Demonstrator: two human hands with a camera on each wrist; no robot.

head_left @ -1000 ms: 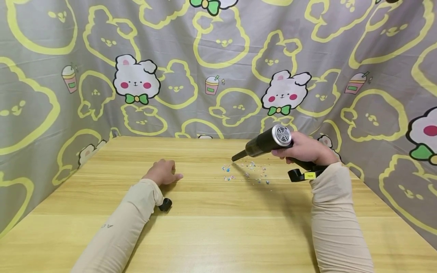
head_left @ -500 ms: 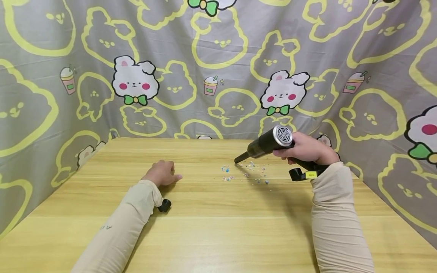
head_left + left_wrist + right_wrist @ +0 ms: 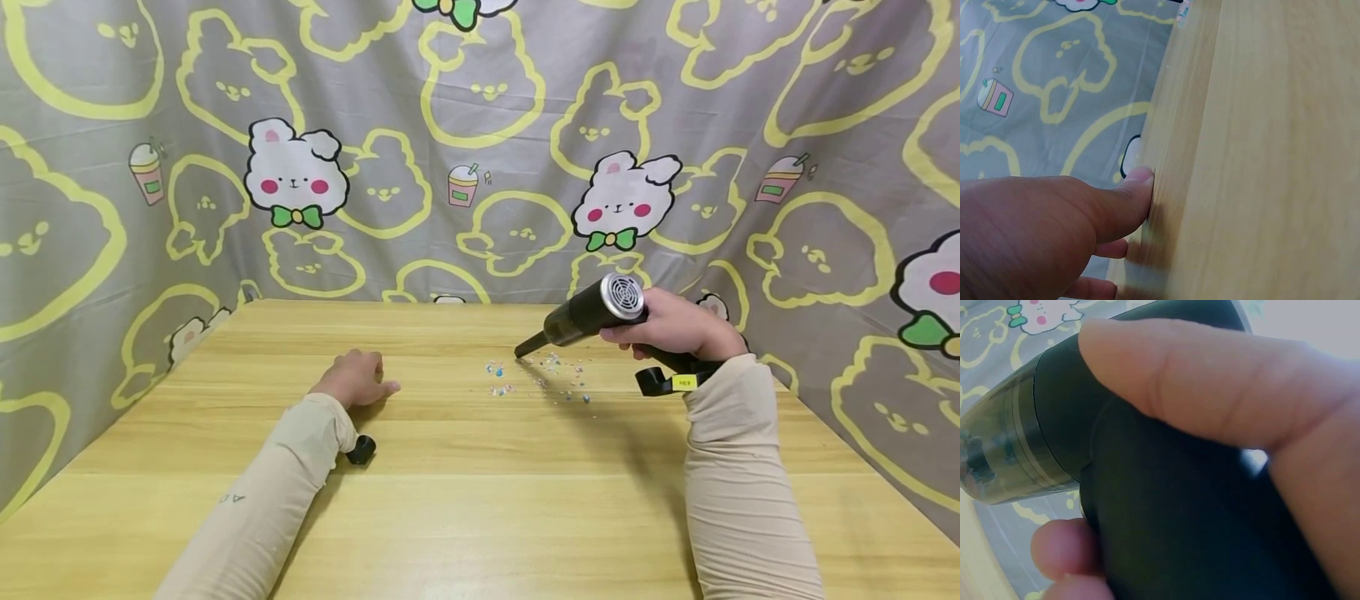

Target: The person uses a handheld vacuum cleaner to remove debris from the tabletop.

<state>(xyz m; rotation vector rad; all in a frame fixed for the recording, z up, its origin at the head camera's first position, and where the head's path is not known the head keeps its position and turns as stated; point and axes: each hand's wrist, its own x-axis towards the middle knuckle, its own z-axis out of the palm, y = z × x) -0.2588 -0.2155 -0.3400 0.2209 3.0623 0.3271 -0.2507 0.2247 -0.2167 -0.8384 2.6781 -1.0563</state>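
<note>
A black handheld vacuum cleaner [image 3: 581, 319] with a silver vented end is gripped by its handle in my right hand [image 3: 671, 323]. Its narrow nozzle slants down to the left, the tip close over scattered bits of coloured debris [image 3: 501, 390], blue, white and pink. In the right wrist view, the thumb lies along the black body, fingers curl round the handle, and bits show inside the clear dust cup [image 3: 997, 447]. Left of the debris, my left hand [image 3: 356, 379] rests on the table with loosely bent fingers and holds nothing; its thumb [image 3: 1129, 200] touches the wood in the left wrist view.
The light wooden table [image 3: 465, 517] reaches back to a grey curtain [image 3: 405, 92] printed with yellow outlines and white rabbits, which also hangs at both sides. Black wrist cameras sit at both beige sleeves [image 3: 738, 467].
Over the first half second the vacuum nozzle shifts slightly right and down among the bits; since then it has stayed nearly still. My left hand keeps its place.
</note>
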